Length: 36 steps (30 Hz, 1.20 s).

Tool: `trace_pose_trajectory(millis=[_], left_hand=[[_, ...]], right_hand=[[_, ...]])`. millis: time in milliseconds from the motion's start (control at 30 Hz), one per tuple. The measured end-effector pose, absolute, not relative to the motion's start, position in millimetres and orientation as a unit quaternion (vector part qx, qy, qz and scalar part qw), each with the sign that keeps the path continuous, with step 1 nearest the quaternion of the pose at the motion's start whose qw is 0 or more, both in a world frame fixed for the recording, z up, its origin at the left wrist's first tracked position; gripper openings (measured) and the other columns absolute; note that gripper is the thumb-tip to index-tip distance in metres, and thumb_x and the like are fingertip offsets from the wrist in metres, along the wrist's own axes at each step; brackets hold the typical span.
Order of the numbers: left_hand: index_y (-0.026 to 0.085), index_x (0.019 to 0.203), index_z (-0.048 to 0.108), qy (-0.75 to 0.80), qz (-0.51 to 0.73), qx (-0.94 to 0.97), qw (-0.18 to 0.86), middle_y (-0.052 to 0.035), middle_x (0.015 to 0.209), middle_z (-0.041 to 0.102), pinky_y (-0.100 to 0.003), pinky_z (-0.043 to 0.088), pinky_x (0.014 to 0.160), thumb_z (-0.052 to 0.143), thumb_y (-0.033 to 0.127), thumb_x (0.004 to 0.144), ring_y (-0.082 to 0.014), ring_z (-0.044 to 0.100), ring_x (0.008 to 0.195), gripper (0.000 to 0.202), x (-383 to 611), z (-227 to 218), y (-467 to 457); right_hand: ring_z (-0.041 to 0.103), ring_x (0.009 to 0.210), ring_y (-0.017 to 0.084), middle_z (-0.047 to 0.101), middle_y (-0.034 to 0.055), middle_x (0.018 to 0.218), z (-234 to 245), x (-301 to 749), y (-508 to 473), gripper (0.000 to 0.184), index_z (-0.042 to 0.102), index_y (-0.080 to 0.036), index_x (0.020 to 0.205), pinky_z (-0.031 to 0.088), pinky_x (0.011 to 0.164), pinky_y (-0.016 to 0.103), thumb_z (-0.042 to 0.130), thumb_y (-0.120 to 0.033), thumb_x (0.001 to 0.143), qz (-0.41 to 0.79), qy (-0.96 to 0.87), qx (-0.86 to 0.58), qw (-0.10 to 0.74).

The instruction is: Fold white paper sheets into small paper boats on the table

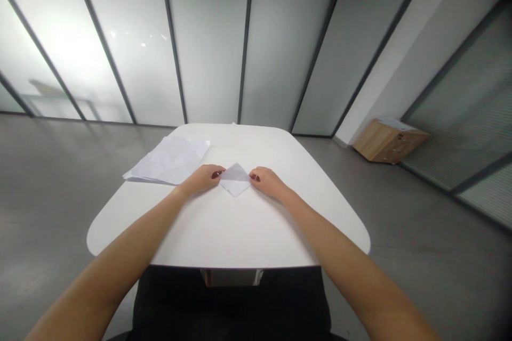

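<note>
- Folded paper [235, 181]: lies flat on the table [224, 226], between the hands. Likely light, soft, easily creased; best held at its side corners.
- Left hand [203, 179], right hand [268, 181]: fingers curled, tips at those corners; grip cannot be told.
- Paper stack [168, 160]: lies left of the hands.

White folded paper [235, 180] between our left hand [202, 179] and right hand [267, 181], dark red nail polish [218, 174] showing, on a plain white table [240, 229]. Left of the hands, a white paper stack [168, 160]. Ahead, pale grey frosted glass panels [208, 48] in dark frames. Far right of the hands, a honey-toned wooden cabinet [386, 141] on a grey floor [440, 224]. Below them, our black clothing [228, 309].
</note>
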<state>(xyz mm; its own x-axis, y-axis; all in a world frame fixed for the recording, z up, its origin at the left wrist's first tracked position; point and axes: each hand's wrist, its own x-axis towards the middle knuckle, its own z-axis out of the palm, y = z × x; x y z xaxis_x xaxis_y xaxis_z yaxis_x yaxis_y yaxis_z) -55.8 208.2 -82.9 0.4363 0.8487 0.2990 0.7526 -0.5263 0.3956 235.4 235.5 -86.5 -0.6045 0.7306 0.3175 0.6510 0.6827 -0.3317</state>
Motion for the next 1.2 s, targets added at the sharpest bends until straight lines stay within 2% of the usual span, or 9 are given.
trace_pose_trajectory(millis=[100, 300, 500, 667, 800, 1067, 1200], left_hand=[[0.020, 0.110, 0.075, 0.487, 0.234, 0.838, 0.079, -0.0048, 0.095, 0.076, -0.027, 0.047, 0.073, 0.055, 0.027, 0.085, -0.0183, 0.065, 0.077, 0.032, -51.9, -81.4, 206.9], [0.019, 0.107, 0.073, 0.505, 0.228, 0.830, 0.067, -0.0072, 0.099, 0.075, -0.030, 0.048, 0.075, 0.060, 0.034, 0.085, -0.0214, 0.067, 0.083, 0.030, -42.8, -83.0, 207.2], [0.021, 0.115, 0.067, 0.517, 0.241, 0.821, 0.044, -0.0075, 0.100, 0.075, -0.031, 0.049, 0.078, 0.065, 0.037, 0.085, -0.0236, 0.068, 0.088, 0.034, -36.0, -83.8, 206.8], [0.021, 0.117, 0.066, 0.506, 0.244, 0.827, 0.021, -0.0069, 0.102, 0.074, -0.031, 0.049, 0.081, 0.058, 0.024, 0.087, -0.0227, 0.068, 0.091, 0.031, -36.5, -84.5, 207.9], [0.022, 0.111, 0.067, 0.494, 0.254, 0.831, 0.023, -0.0057, 0.103, 0.074, -0.030, 0.049, 0.081, 0.052, 0.014, 0.084, -0.0208, 0.067, 0.090, 0.032, -40.6, -84.9, 209.0], [0.023, 0.102, 0.071, 0.449, 0.249, 0.857, 0.045, -0.0032, 0.097, 0.074, -0.029, 0.050, 0.085, 0.048, 0.008, 0.080, -0.0191, 0.067, 0.090, 0.035, -47.2, -79.7, 201.1], [0.021, 0.099, 0.074, 0.439, 0.239, 0.865, 0.054, -0.0044, 0.098, 0.074, -0.030, 0.050, 0.086, 0.049, 0.008, 0.081, -0.0195, 0.067, 0.091, 0.033, -48.4, -77.6, 198.3]], right_hand=[[0.059, 0.081, 0.016, 0.069, 0.0045, 0.090, -86.6, 232.0, 235.1, 0.010, 0.072, -0.018, 0.094, 0.041, 0.075, 0.026, 0.063, -0.017, 0.089, 0.067, -0.893, -0.391, 0.214], [0.062, 0.096, 0.021, 0.071, 0.0074, 0.105, -86.7, 218.4, 232.8, 0.021, 0.068, -0.018, 0.109, 0.042, 0.088, 0.029, 0.065, -0.020, 0.089, 0.008, -0.896, -0.402, 0.186], [0.062, 0.106, 0.025, 0.071, 0.0106, 0.117, -82.0, 206.6, 224.7, 0.032, 0.062, -0.017, 0.123, 0.041, 0.092, 0.032, 0.063, -0.023, 0.092, -0.039, -0.892, -0.418, 0.167], [0.060, 0.107, 0.025, 0.070, 0.0111, 0.118, -80.4, 209.4, 224.7, 0.031, 0.061, -0.017, 0.124, 0.040, 0.092, 0.033, 0.055, -0.013, 0.094, -0.067, -0.891, -0.426, 0.145], [0.060, 0.106, 0.024, 0.071, 0.0098, 0.115, -80.3, 215.2, 228.0, 0.031, 0.065, -0.019, 0.118, 0.040, 0.091, 0.032, 0.051, -0.008, 0.093, -0.063, -0.891, -0.427, 0.138], [0.061, 0.101, 0.021, 0.073, 0.0062, 0.105, -79.3, 220.6, 228.7, 0.028, 0.070, -0.020, 0.104, 0.040, 0.091, 0.031, 0.053, -0.004, 0.089, -0.026, -0.905, -0.395, 0.154], [0.061, 0.103, 0.022, 0.073, 0.0065, 0.106, -79.7, 224.0, 229.0, 0.031, 0.072, -0.019, 0.103, 0.042, 0.094, 0.032, 0.055, -0.001, 0.085, -0.004, -0.912, -0.375, 0.167]])
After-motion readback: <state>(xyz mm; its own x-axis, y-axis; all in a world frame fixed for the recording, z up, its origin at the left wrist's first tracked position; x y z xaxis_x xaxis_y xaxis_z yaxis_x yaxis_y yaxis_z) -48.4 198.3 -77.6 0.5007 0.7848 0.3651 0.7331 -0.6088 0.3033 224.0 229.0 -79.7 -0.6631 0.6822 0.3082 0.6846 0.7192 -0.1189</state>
